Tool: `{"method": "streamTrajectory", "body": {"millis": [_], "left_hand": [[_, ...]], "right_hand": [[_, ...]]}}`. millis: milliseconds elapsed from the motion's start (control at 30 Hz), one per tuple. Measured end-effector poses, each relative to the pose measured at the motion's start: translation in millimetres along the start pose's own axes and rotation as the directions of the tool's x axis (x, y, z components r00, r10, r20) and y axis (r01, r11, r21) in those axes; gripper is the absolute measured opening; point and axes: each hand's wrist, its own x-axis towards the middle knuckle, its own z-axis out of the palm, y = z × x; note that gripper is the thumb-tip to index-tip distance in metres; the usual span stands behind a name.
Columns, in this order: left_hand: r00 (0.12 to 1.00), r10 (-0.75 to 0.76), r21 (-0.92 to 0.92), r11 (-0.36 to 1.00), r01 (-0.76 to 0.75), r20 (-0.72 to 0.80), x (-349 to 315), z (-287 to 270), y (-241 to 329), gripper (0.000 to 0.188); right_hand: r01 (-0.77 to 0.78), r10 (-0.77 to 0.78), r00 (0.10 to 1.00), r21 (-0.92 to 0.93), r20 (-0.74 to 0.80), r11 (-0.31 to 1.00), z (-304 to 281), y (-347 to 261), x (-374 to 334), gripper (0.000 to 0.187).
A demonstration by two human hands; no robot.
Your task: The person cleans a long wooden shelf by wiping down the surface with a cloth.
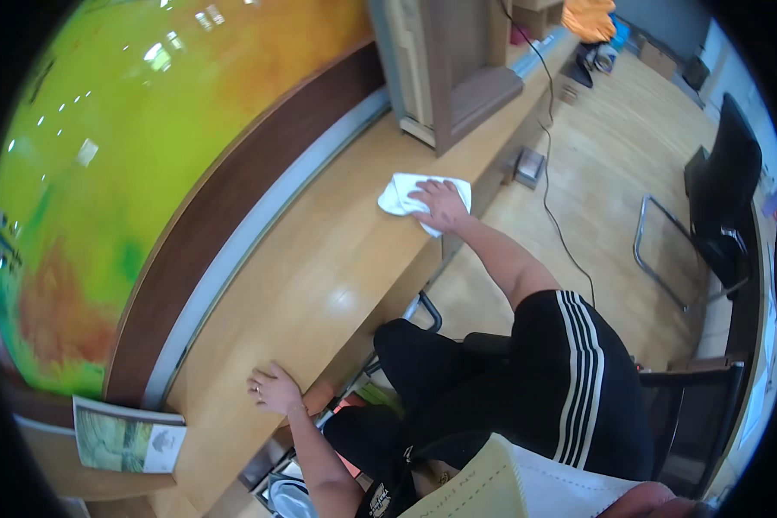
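Note:
My right hand (pixel 441 204) lies with its fingers spread on a white cloth (pixel 399 200), pressing it against the light wooden desk (pixel 319 259) near the edge on my side. The cloth is bunched and folded, and one corner sticks out below the wrist. Lower left, my left hand (pixel 274 388) rests on the same desk with its fingers apart, a ring on one of them. Nothing is in that hand. Farther left, a booklet (pixel 129 439) with a green picture on its cover lies at the end of the desk.
A tall brown wooden cabinet piece (pixel 457 78) stands on the desk beyond the cloth. Behind the desk rises a glossy green and orange panel (pixel 190 112). A black cable (pixel 551 207) trails across the floor at right, near a black chair (pixel 721 190).

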Motion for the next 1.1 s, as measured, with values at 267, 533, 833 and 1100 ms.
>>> {"method": "streamTrajectory", "body": {"millis": [267, 533, 833, 1100], "left_hand": [[1.000, -0.016, 0.010, 1.000, 0.016, 0.025, -1, 9, -12, 0.064], [0.998, -0.037, 0.003, 0.999, 0.037, 0.045, 1, 9, -8, 0.067], [0.998, -0.035, -0.009, 0.999, 0.036, 0.050, 3, 15, -8, 0.067], [0.999, -0.038, 0.003, 0.999, 0.038, 0.037, 0, 9, -5, 0.066]], "right_hand": [[-0.228, 0.227, 0.970, 0.002, -0.089, 0.974, 0, 23, 4, 0.045], [-0.222, 0.221, 0.967, 0.009, -0.123, 0.975, -2, 26, 7, 0.041], [-0.223, 0.222, 0.968, 0.005, -0.114, 0.975, -5, 43, 13, 0.040], [-0.218, 0.213, 0.967, -0.020, -0.143, 0.976, -12, 53, 20, 0.040]]}}
